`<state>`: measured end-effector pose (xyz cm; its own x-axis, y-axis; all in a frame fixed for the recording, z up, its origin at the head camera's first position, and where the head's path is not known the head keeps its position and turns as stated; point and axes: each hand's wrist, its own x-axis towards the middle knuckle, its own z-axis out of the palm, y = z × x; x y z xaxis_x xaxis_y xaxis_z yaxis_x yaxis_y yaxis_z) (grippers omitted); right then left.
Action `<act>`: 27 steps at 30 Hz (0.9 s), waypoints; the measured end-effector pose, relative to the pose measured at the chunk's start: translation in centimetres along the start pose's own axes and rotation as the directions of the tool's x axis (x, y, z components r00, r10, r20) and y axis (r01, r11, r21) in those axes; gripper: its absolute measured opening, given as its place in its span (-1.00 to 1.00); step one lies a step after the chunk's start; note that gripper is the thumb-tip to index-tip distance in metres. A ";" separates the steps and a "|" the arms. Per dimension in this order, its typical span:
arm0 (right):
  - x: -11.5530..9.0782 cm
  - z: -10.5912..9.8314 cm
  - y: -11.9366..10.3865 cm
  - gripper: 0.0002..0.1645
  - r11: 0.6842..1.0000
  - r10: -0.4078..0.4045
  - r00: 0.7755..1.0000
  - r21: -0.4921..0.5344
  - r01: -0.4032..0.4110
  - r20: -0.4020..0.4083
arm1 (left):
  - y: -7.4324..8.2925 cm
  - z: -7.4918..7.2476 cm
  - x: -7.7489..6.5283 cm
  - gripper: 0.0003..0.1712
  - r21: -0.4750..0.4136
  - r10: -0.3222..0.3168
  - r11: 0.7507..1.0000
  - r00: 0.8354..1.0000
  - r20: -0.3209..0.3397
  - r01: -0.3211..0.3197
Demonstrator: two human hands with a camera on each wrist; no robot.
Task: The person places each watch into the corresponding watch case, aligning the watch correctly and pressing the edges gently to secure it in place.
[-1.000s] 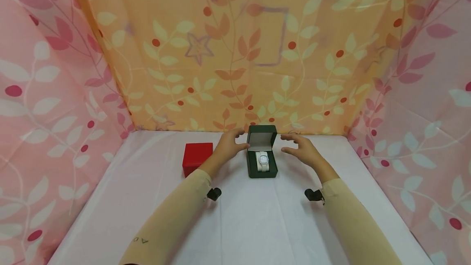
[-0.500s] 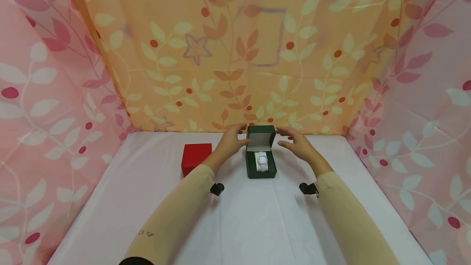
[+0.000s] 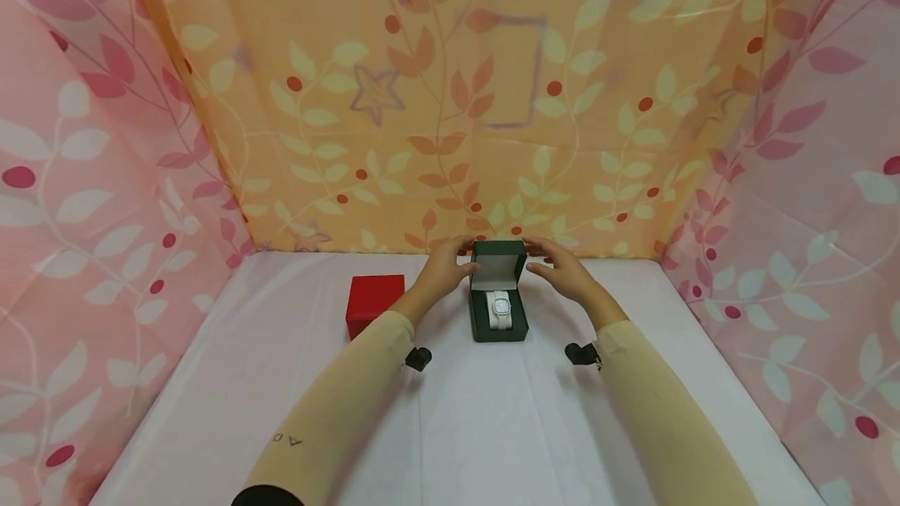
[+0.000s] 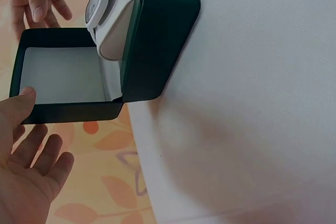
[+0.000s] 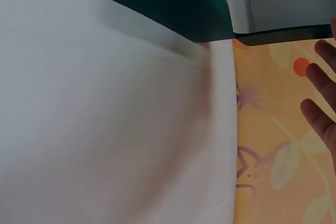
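Note:
A dark green watch box (image 3: 500,332) stands on the table with its lid (image 3: 499,248) raised. Inside, a white wristwatch (image 3: 501,308) sits round a pale cushion. My left hand (image 3: 443,270) is at the lid's left side, its thumb (image 4: 23,103) overlapping the rim in the left wrist view and its other fingers loosely extended beside the lid. My right hand (image 3: 562,268) is at the lid's right, fingertips by the upper corner and thumb a little apart from the side. In the right wrist view its fingers (image 5: 320,82) are spread next to the lid.
A red box (image 3: 375,297) stands left of the green box, partly behind the left forearm. White cloth covers the table (image 3: 485,428). Patterned curtains (image 3: 450,100) rise at the back and both sides. A small black camera (image 3: 419,358) sits on the left wrist.
My right hand has moved left, closer to the lid's upper right corner. The left hand has shifted slightly along the lid's left side. The green box and watch stay in place.

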<state>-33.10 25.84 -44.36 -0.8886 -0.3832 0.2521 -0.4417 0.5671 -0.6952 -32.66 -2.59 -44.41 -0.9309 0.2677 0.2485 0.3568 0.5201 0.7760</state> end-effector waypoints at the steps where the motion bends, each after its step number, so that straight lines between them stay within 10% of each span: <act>1: 0.1 0.0 -0.1 -0.31 1.000 -0.003 1.000 0.003 0.003 0.000 | 0.0 0.0 0.0 -0.34 0.000 0.002 1.000 1.000 0.001 -0.002; 27: 0.9 -0.4 -0.9 -0.42 0.999 0.051 0.998 -0.018 -0.050 0.030 | -0.5 -0.2 0.1 -0.49 -0.034 0.061 0.998 0.998 0.015 -0.060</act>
<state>-33.56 25.29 -43.28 -0.9059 -0.3753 0.1962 -0.3986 0.5989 -0.6946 -32.97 -2.97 -44.65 -0.9063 0.3111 0.2862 0.4091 0.4756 0.7787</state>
